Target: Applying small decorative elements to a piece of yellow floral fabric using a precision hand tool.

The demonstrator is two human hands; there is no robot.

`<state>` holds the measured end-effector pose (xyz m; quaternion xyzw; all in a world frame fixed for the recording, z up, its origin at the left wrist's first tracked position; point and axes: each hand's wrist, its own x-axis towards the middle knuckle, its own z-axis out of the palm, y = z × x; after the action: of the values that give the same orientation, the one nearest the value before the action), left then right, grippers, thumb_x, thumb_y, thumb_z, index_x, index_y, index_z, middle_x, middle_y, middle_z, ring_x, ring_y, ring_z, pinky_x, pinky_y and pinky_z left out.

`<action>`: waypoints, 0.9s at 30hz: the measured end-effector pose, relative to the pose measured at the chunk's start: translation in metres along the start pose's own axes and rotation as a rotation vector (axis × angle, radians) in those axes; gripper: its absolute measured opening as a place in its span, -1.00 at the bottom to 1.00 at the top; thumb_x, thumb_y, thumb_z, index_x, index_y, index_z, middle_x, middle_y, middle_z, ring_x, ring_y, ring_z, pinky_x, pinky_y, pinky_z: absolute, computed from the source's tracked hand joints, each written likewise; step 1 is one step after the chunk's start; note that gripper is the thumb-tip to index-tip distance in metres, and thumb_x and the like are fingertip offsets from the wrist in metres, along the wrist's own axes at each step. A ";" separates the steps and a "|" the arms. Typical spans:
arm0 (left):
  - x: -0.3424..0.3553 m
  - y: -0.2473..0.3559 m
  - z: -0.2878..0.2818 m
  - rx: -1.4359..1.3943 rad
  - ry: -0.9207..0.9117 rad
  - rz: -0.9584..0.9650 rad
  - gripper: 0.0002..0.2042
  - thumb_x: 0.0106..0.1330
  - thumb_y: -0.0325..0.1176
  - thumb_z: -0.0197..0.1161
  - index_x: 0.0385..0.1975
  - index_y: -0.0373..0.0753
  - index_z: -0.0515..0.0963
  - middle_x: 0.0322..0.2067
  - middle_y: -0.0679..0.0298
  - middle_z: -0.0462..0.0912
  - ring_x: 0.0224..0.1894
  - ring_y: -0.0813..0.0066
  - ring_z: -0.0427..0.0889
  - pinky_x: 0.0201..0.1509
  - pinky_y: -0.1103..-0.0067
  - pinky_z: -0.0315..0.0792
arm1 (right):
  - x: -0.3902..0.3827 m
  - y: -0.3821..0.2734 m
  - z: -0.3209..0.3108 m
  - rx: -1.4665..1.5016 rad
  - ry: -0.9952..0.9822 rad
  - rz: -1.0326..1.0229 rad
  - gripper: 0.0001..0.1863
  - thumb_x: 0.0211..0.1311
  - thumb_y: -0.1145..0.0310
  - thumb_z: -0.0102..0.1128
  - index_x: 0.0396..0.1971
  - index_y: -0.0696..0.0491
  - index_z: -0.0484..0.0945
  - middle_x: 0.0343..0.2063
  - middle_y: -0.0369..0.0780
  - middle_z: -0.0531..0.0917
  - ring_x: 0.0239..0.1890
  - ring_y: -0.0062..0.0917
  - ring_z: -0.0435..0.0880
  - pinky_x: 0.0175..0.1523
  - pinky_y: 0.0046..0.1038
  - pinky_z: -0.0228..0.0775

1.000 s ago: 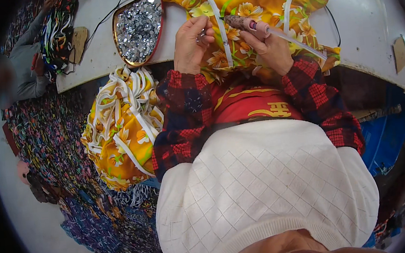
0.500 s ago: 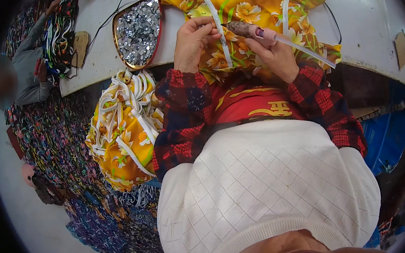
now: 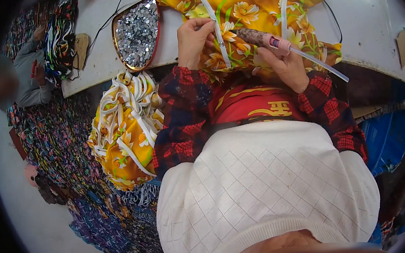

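Note:
A yellow floral cloth [image 3: 245, 14] with white trim strips lies spread on the table in front of me. Small shiny studs dot the left trim strip [image 3: 218, 33]. My left hand [image 3: 194, 44] is at that strip, thumb and fingers pinched together; whatever they hold is too small to make out. In my right hand [image 3: 288, 68] is a pink glue gun [image 3: 279, 45], a clear glue stick jutting from its back. The gun's dark nozzle points left toward the trim, a little apart from it.
Left of the cloth stands a red-and-gold tray [image 3: 114, 40] full of flat silver rhinestones [image 3: 137, 33]. Bundled floral cloth [image 3: 123, 133] hangs below the table edge by my left arm. Another person [image 3: 29, 76] works at far left beside dark trimmed fabric. A cardboard piece [image 3: 403, 48] lies at right.
My right hand has drawn the glue gun back to the right and slightly down, away from the left trim strip. My left hand has stayed near the strip, its fingers shifted slightly.

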<state>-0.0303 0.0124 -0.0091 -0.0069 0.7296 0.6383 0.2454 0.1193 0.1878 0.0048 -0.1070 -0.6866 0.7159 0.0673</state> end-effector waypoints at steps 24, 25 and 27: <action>0.001 0.039 0.075 -0.358 -0.400 -0.145 -0.77 0.29 -0.45 0.02 -0.11 -0.38 0.40 -0.36 0.21 0.54 -0.37 0.54 0.56 -0.41 0.77 0.47 | 0.031 0.021 -0.091 -0.703 0.487 -0.391 -0.78 -0.01 0.28 0.26 -0.54 0.12 0.50 -0.68 -0.16 0.52 -0.61 -0.30 0.51 -0.52 -0.41 0.33; 0.004 0.042 0.079 -0.297 -0.447 -0.140 -0.76 0.29 -0.45 0.02 -0.08 -0.38 0.39 -0.31 0.17 0.56 -0.32 0.49 0.60 -0.36 0.75 0.51 | 0.033 0.023 -0.091 -0.700 0.481 -0.404 -0.78 -0.01 0.28 0.26 -0.54 0.12 0.50 -0.68 -0.16 0.52 -0.61 -0.30 0.51 -0.52 -0.41 0.33; 0.012 0.043 0.085 -0.298 -0.483 -0.122 -0.78 0.29 -0.46 0.01 -0.11 -0.39 0.38 -0.29 0.14 0.56 -0.30 0.46 0.62 -0.39 0.75 0.52 | 0.035 0.026 -0.090 -0.717 0.509 -0.398 -0.74 0.00 0.22 0.25 -0.54 0.13 0.52 -0.68 -0.15 0.53 -0.61 -0.31 0.53 -0.51 -0.40 0.34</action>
<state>-0.0249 0.1030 0.0214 0.0654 0.5465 0.7056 0.4463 0.1094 0.2827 -0.0259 -0.1618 -0.8591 0.3583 0.3278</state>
